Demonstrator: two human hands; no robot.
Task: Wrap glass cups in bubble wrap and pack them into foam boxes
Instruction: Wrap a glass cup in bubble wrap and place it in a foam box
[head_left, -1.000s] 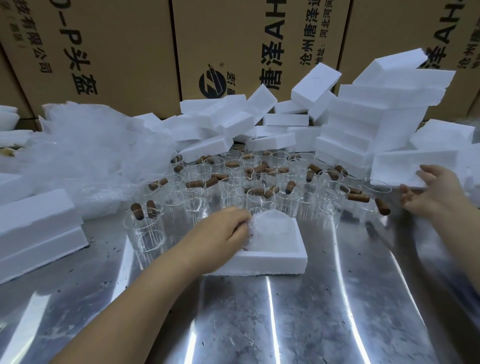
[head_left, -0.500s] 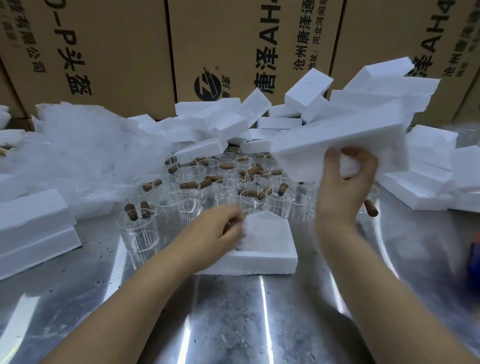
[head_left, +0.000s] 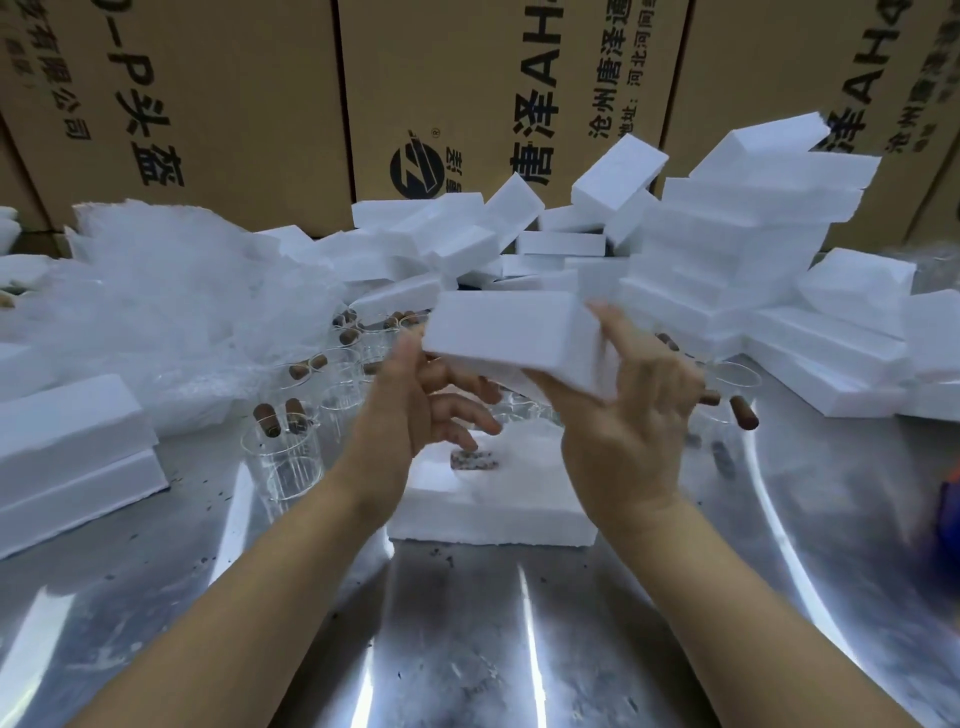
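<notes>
The step in hand is closing a foam box. Both hands hold a foam lid (head_left: 511, 338) in the air, tilted, just above the base (head_left: 493, 514) that sits on the bench (head_left: 467, 649). The left hand (head_left: 415, 400) has its thumb on the lid's left edge with fingers curled beneath. The right hand (head_left: 623, 421) cradles the right end, fingers spread under it and one finger up along the end face. In the base's hollow lies the wrapped cup (head_left: 475, 460), only partly visible between the hands. Unwrapped cups (head_left: 283, 457) stand just behind and to the left, with the bubble wrap (head_left: 156, 291) heaped beyond them. Next, I judge, the lid must be levelled, squared over the base's edges and pressed down evenly, so that the foam does not crack or pinch the wrap.
</notes>
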